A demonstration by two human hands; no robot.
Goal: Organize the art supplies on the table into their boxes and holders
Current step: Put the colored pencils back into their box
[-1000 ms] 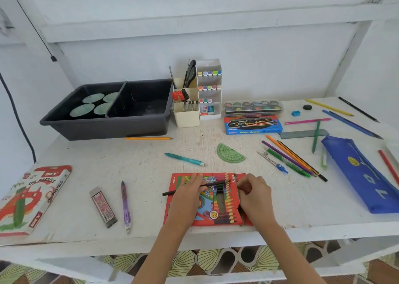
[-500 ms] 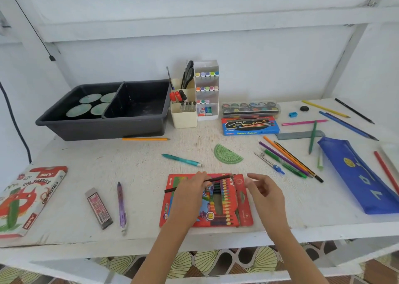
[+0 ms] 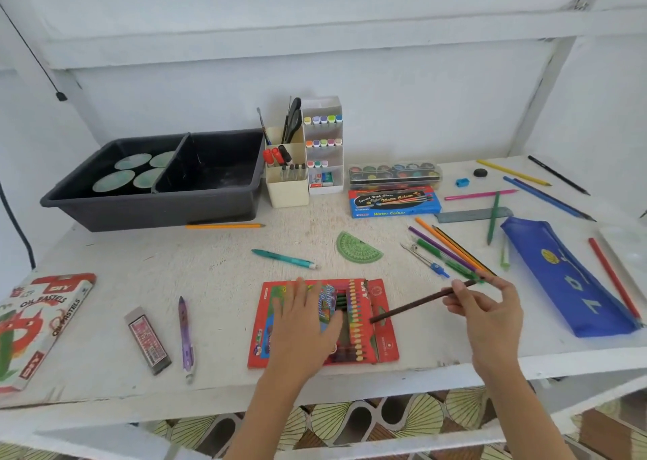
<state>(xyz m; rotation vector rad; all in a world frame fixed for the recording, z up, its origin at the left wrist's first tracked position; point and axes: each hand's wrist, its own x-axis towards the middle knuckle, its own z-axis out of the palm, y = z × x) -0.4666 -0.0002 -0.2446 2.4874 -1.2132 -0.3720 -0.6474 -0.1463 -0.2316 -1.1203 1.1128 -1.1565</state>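
The dark pencil point(image 3: 422, 301) had passed from the left hand point(image 3: 304, 323), now spread flat on the pencil box point(image 3: 383, 340) at the worktop's front edge, to the right hand's point(image 3: 485, 310) pinching fingers point(image 3: 455, 289), ready for slotting in.

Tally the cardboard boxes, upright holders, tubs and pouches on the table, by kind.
Cardboard boxes: 3 (oil pastels box, coloured pencil box, water colour box)
Upright holders: 2 (cream holder, white holder)
Grey tub: 1
Blue pouch: 1
Total: 7
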